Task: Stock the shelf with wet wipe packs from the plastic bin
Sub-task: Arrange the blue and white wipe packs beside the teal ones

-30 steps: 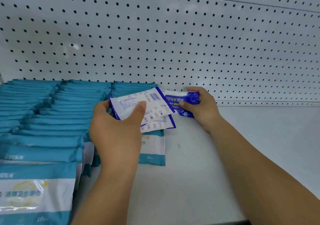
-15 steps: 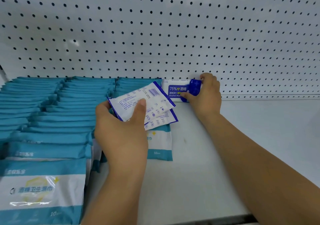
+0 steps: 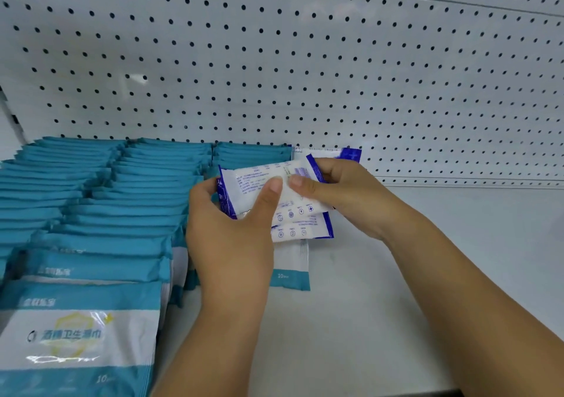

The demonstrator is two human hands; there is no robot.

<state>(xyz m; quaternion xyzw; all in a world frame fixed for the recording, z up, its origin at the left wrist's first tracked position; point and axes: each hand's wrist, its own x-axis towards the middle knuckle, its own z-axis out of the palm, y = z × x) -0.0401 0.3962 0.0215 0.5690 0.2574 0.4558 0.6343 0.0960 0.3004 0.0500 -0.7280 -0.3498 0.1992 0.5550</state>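
Note:
My left hand [image 3: 232, 238] holds a small stack of white wet wipe packs with dark blue edges [image 3: 253, 183], printed backs towards me. My right hand [image 3: 338, 195] pinches the right end of the top pack between thumb and fingers. A second pack of the stack [image 3: 305, 229] shows below it. One blue-and-white pack [image 3: 332, 152] stands upright against the pegboard behind my right hand. The plastic bin is out of view.
Rows of teal-and-white wipe packs [image 3: 100, 201] stand on the left half of the white shelf [image 3: 366, 305]. A white pegboard back wall [image 3: 305, 61] rises behind. The shelf's right side shows bare surface.
My right hand let go of the blue pack standing at the pegboard and came back left to the stack in my left hand, where it now pinches the top pack.

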